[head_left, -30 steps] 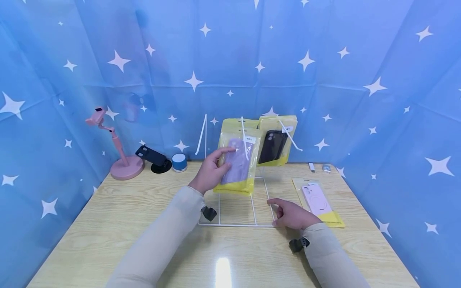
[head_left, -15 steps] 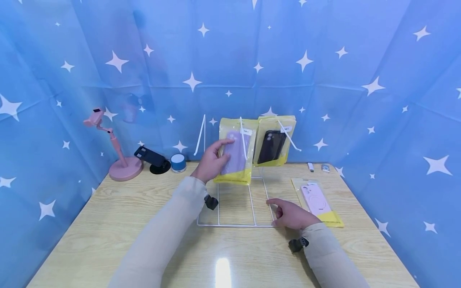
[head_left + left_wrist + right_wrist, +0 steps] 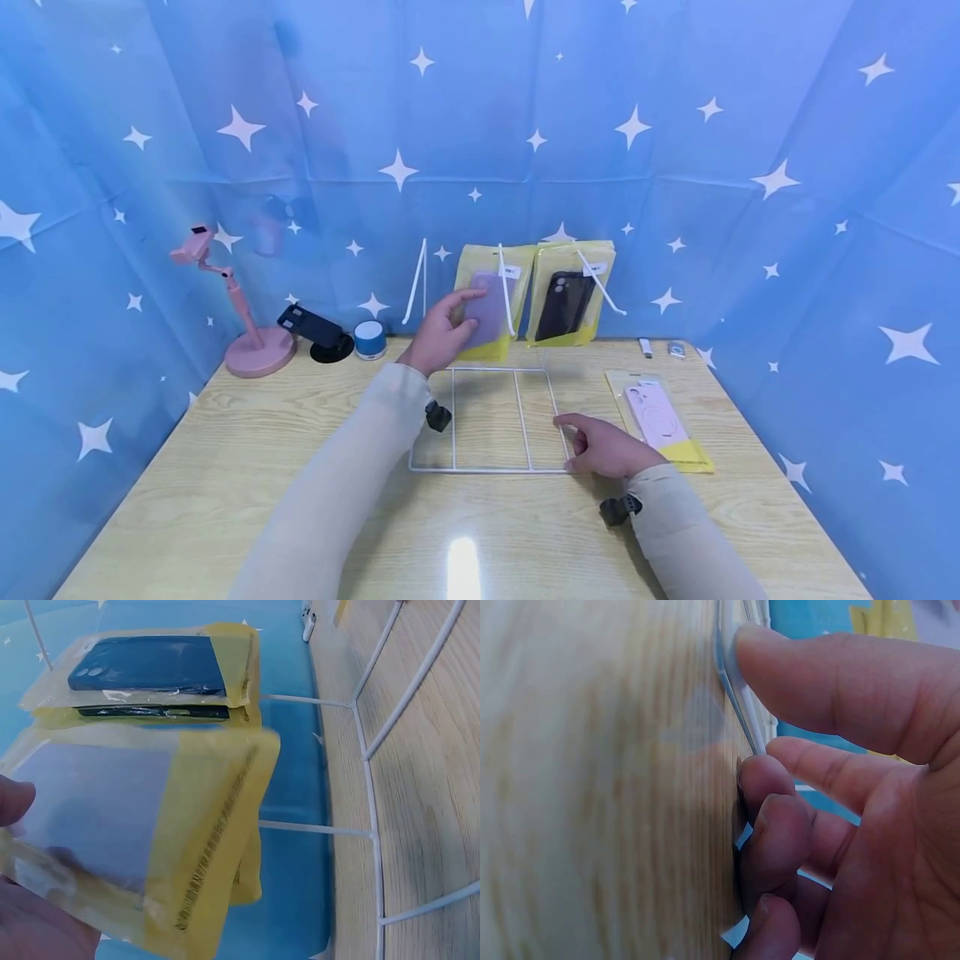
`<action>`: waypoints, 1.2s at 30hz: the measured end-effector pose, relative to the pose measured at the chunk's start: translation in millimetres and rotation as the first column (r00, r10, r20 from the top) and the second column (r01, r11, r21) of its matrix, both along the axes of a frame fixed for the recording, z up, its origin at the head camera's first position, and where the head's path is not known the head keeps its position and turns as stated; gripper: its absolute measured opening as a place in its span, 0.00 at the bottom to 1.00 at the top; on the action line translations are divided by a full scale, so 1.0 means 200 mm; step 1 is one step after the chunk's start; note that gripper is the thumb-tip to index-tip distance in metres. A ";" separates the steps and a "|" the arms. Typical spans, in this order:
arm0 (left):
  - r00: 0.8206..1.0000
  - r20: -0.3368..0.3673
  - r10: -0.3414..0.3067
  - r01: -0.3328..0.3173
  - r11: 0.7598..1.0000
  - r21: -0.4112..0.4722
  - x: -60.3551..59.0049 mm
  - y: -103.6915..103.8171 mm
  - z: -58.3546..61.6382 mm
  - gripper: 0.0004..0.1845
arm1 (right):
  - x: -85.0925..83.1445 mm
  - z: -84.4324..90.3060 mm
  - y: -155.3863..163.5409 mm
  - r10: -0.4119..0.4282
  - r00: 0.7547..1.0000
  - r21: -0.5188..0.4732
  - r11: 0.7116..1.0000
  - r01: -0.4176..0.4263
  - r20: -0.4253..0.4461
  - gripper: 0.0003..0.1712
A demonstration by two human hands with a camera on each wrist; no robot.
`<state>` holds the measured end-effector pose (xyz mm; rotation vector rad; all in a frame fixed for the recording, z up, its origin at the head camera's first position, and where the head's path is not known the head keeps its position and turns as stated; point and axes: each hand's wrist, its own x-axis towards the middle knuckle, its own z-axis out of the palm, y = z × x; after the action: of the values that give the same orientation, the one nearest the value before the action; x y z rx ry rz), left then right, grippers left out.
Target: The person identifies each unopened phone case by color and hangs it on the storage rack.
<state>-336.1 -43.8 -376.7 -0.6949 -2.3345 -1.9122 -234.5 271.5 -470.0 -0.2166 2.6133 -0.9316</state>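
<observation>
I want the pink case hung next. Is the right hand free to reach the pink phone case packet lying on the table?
Probably yes: the right hand rests on the white wire rack base, holding nothing, and the pink case packet lies uncovered just beside it.

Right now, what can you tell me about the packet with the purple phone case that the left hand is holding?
The purple case packet is a clear plastic sleeve with yellow edging and a small white label near its top. Inside lies a pale purple phone case. It hangs upright on the white wire rack, threaded on a prong, beside the black case packet. The left hand pinches its left edge, thumb on the front.
</observation>
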 end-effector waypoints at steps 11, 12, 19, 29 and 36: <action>0.995 -0.097 0.024 -0.033 0.996 -0.088 0.01 -0.05 -0.03 0.27 | 0.01 0.01 0.00 0.002 1.000 -0.004 1.000 -0.002 0.009 0.42; 0.995 -0.101 0.021 -0.030 0.996 -0.086 0.01 -0.06 -0.03 0.27 | 0.01 0.01 -0.01 0.005 1.000 -0.004 1.000 -0.005 0.008 0.42; 0.995 -0.095 0.037 -0.049 0.990 -0.129 0.04 -0.16 -0.08 0.25 | 0.00 0.01 0.00 0.020 1.000 -0.009 1.000 -0.020 0.003 0.43; 0.993 -0.042 0.114 -0.120 0.964 -0.238 0.17 -0.33 -0.18 0.26 | 0.00 0.01 0.00 0.018 1.000 0.005 1.000 -0.018 -0.001 0.43; 0.992 0.017 0.129 -0.111 0.911 -0.397 0.26 -0.44 -0.24 0.30 | 0.00 0.01 0.00 0.036 0.999 0.003 0.999 -0.036 0.002 0.43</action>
<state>-283.6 -132.8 -424.3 -0.5168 -2.7523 -1.4306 -234.7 271.8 -467.0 -0.2615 2.6005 -0.9151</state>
